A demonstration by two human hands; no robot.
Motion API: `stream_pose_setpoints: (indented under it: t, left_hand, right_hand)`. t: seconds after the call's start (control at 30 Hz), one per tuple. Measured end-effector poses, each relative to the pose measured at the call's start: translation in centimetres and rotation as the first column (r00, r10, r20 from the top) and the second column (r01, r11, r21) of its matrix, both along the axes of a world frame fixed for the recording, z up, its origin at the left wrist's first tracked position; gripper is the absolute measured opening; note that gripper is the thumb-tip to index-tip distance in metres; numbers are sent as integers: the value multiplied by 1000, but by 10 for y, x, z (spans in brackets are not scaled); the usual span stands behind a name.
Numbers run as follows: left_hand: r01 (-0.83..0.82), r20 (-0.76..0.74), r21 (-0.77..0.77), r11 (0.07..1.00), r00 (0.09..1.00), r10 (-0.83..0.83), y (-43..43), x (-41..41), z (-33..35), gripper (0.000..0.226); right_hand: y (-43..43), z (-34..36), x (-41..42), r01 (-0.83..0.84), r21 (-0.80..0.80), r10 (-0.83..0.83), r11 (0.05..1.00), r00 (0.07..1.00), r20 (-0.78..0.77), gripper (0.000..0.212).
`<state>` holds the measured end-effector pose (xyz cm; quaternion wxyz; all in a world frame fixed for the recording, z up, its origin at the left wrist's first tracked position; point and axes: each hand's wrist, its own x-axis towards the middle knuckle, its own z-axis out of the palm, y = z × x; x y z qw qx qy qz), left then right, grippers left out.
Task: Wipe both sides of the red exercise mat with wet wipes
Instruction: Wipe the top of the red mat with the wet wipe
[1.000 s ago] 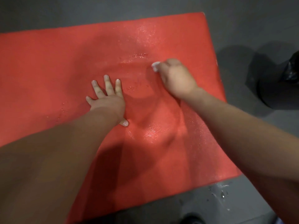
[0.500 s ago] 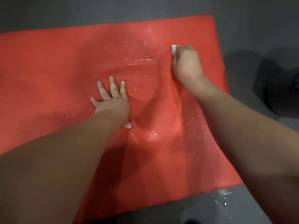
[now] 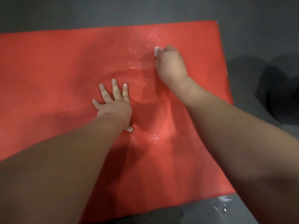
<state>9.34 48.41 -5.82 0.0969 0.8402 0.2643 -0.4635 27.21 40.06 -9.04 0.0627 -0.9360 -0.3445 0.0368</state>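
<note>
The red exercise mat (image 3: 48,70) lies flat on a dark grey floor and fills most of the view, with wet glistening patches near its middle and far right. My left hand (image 3: 114,104) rests flat on the mat's middle, fingers spread and straight. Further away and to the right, my right hand (image 3: 170,63) is curled round a white wet wipe (image 3: 156,50) and presses it on the mat; only a small white edge of the wipe shows past the fingers.
The grey floor (image 3: 161,8) surrounds the mat. A dark round object (image 3: 281,101) stands at the right edge beside the mat. Water drops (image 3: 224,207) lie on the floor by the mat's near right corner.
My right hand with the wipe moved away and right across the mat, then back a little toward the left and nearer. My left hand stayed pressed in place.
</note>
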Motion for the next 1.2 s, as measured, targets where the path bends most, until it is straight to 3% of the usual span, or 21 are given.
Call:
stream_pose_setpoints:
  t: [0.07, 0.13, 0.2, 0.27, 0.37, 0.43, 0.57, 0.77, 0.83, 0.93, 1.03, 1.2]
  left_hand:
    - [3, 15, 5, 1000, 1000, -3, 0, -1, -2, 154]
    - [-3, 26, 4, 1000, 1000, 3, 1, -2, -3, 154]
    - [-2, 19, 6, 1000, 1000, 1, 2, -2, -2, 155]
    - [1, 13, 2, 1000, 1000, -1, 3, -1, -3, 155]
    - [-8, -1, -3, 1000, 1000, 8, 4, 0, -3, 157]
    - [-11, -9, -6, 1000, 1000, 11, 3, 0, -4, 157]
    - [-4, -14, 8, 1000, 1000, 5, 2, 1, -4, 156]
    - [-8, -22, -2, 1000, 1000, 8, 4, 2, -5, 157]
    - [-12, -17, -11, 1000, 1000, 12, 6, 1, -7, 157]
    - [-29, -9, -25, 999, 1000, 29, 7, 1, -9, 158]
    - [-43, -26, -16, 999, 999, 43, 5, 4, -9, 157]
    - [-50, -39, -27, 998, 998, 49, 6, 5, -11, 158]
  right_hand:
    - [6, -3, -26, -234, 77, 239, 969, 969, -62, 34]
    - [4, -4, -28, -342, 158, 353, 926, 934, -51, 36]
    - [-4, 2, -5, -231, 151, 243, 961, 968, -63, 39]
    - [-20, 2, 30, -6, 57, 9, 998, 998, -64, 40]
    - [-42, 0, 63, 287, -19, -285, 958, 954, 89, 38]
    - [-38, -5, 54, 358, 29, -359, 933, 924, 134, 41]
    - [-8, -11, 22, 277, 75, -282, 958, 956, 81, 37]
    - [17, -10, 12, -97, 54, 100, 994, 994, -50, 36]
    - [10, -12, 33, -32, 44, 32, 999, 999, -7, 35]
    - [2, -10, 64, 194, 4, -194, 981, 976, 95, 36]
    - [22, -6, 70, 329, 106, -335, 938, 941, 44, 36]
    - [94, -9, 22, 45, 202, -27, 978, 995, -93, 34]
